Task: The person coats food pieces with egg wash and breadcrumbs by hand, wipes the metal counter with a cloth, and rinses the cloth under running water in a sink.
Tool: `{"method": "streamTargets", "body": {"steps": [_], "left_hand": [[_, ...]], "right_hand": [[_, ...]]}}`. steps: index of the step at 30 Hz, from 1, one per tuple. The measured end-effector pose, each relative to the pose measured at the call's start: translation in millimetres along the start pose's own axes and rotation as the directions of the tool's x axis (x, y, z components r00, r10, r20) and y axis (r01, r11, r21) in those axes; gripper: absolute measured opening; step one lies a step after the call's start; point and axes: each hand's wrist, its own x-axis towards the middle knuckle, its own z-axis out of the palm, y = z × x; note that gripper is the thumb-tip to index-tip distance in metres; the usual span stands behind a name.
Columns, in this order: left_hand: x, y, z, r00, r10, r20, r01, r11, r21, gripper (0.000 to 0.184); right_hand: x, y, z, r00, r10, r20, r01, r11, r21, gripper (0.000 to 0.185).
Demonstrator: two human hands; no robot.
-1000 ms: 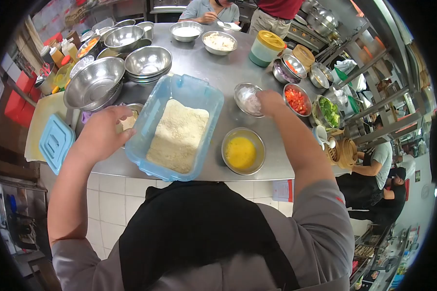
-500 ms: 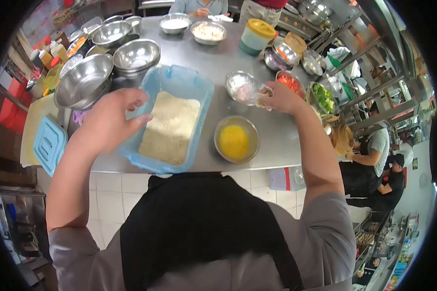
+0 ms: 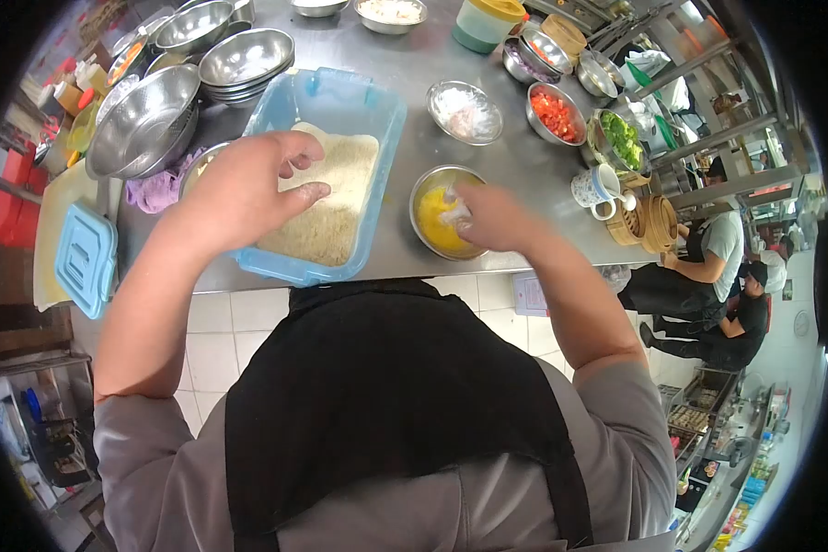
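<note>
I count two hands at work: the left hand (image 3: 253, 189) hovers over one blue tub (image 3: 336, 101) of pale crumbs (image 3: 351, 166), thumb and fingers apart. The right hand (image 3: 497, 219), fingers together on one whitish piece (image 3: 454, 212), is at one bowl of yellow liquid (image 3: 439, 174), dipping or just above, I cannot tell; beyond sits one bowl of white powder (image 3: 493, 115)

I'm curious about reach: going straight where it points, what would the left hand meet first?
Probably the right wall of the blue tub, though the left hand might pass above it; depth is unclear.
</note>
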Motion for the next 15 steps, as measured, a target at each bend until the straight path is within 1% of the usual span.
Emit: {"method": "streamTargets", "body": {"steps": [3, 6, 9, 12, 15], "left_hand": [[-2.1, -0.4, -1.0, 1.000, -0.010, 0.017, 0.010, 1.000, -0.027, 0.036], [-4.8, -3.7, 0.0, 1.000, 0.023, -0.010, -0.023, 0.999, -0.032, 0.037], [-7.9, -6.3, -1.5, 1.000, 0.004, 0.002, -0.004, 1.000, -0.004, 0.037], [-8.7, -8.5, -0.8, 1.000, -0.016, -0.007, 0.016, 0.999, -0.035, 0.038], [-6.3, -9.0, -0.3, 1.000, 0.010, 0.013, -0.010, 1.000, -0.028, 0.038]], "right_hand": [[4.2, 11.0, -14.3, 0.993, 0.087, -0.074, -0.077, 0.988, 0.135, 0.039], [12.3, 16.9, -17.9, 0.987, 0.117, -0.112, -0.124, 0.991, -0.053, 0.036], [8.5, 8.2, -18.4, 0.986, 0.162, 0.041, -0.158, 0.983, -0.092, 0.030], [-0.7, -7.1, -3.3, 0.994, 0.091, 0.056, -0.076, 0.972, -0.224, 0.027], [6.8, -19.9, 12.8, 0.979, 0.188, 0.083, -0.157, 0.945, -0.289, 0.026]]}}
